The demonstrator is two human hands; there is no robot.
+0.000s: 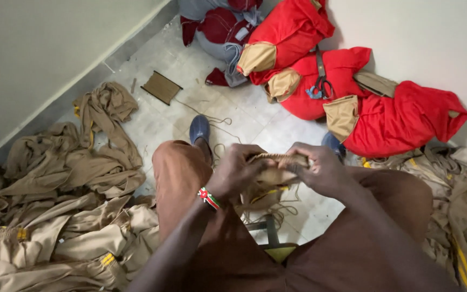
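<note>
**A:** From the head camera, what are the hands on?

**B:** Both pinch a small folded piece of tan cloth with a ribbed elastic edge [278, 165], held above the lap between the knees. The left hand [233, 173] has its grip closed on the cloth's left end; the right hand [320, 170] has its grip closed on the right end. A beaded wristband [208, 198] sits on the left wrist.

**A:** Which way does it run?

**B:** Its long axis lies left to right across the view, ribbed edge uppermost, the rest hanging down.

**A:** And the room?

**B:** A pale tiled floor [255, 116] meeting two plain walls. A heap of tan garments with yellow stripes [66, 205] lies left, another [455, 211] right.

**A:** Counts?

**B:** Two blue shoes [199, 128], three red bundles with tan patches [352, 92], one pair of scissors [321, 84] on them, one flat brown card of thread [161, 87].
</note>
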